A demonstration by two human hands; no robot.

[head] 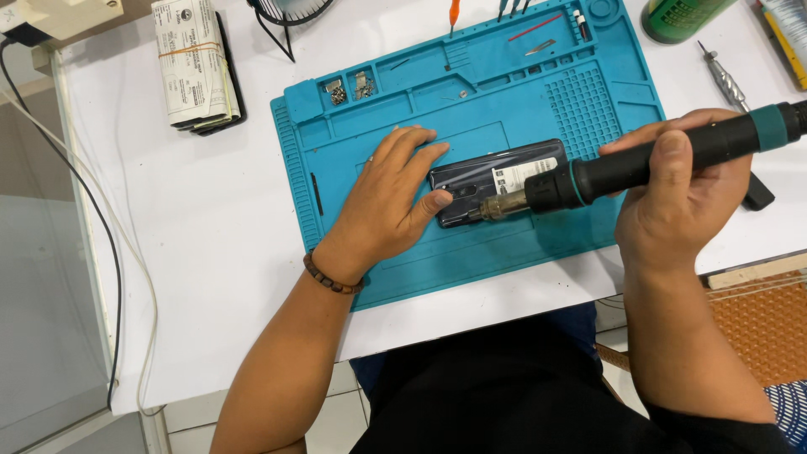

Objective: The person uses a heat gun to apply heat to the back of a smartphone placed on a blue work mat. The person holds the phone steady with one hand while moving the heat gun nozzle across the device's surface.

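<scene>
Right hand (683,189) grips one hot-air wand (639,164); left hand (388,202) steadies one phone (496,181).

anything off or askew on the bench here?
Nothing stands out. The phone lies flat, back up, on the blue mat, steadied by the left hand. The right hand aims the hot-air tool at it. Screws sit in mat compartments.

A white table (210,252) carries a blue work mat (353,143) and a paper bundle (193,63).

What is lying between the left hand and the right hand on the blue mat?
In the head view, the dark phone lies between left hand and right hand; the hot-air tool's nozzle points over it.
</scene>
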